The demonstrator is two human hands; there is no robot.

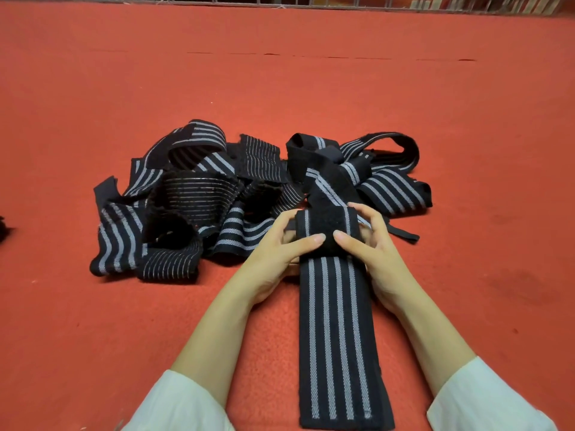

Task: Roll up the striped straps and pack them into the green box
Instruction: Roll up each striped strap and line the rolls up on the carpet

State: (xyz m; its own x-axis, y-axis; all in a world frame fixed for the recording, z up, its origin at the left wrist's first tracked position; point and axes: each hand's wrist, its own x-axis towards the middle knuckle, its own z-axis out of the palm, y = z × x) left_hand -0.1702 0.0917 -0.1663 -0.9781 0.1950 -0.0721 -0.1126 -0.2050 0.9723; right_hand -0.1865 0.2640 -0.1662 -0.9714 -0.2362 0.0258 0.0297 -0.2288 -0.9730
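Red felt-covered counter (311, 88), bounded at its far edge by a wire rail (311, 3). A loose heap of striped straps (193, 197), black with pale stripes, lies tangled across the middle of the counter. The green box is not in view. One striped strap (336, 337) is drawn out of the heap, its long axis running straight from the heap toward the person, flat on the counter between the forearms. Its far end is turned over into a short rolled end (323, 225), lying crosswise to that axis. The left grip (273, 253) and right grip (373, 256) flank this roll, one at each side, both curled round it, thumbs on the near face. The unrolled length lies wholly on the near side of both grips. Judgement: rolling must proceed toward the person, with both hands equally placed.
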